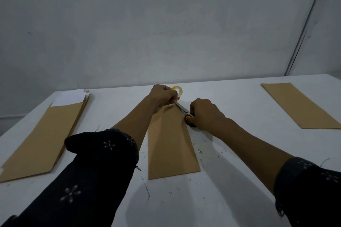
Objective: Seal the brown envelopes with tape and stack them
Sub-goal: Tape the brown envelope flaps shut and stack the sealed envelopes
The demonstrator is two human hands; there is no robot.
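Note:
A brown envelope [170, 145] lies lengthwise in the middle of the white table [230, 180]. At its far end my left hand [162, 96] grips a small roll of yellowish tape [177, 90]. My right hand [206, 114] holds scissors [185, 114] with black and orange handles by the envelope's far right corner. The blades point toward the tape just under my left hand. The envelope's flap is hidden by my left hand.
A stack of brown envelopes [44, 138] with white paper [69, 98] sticking out of the far end lies at the left. A single brown envelope [300, 105] lies at the far right. A grey wall rises behind the table.

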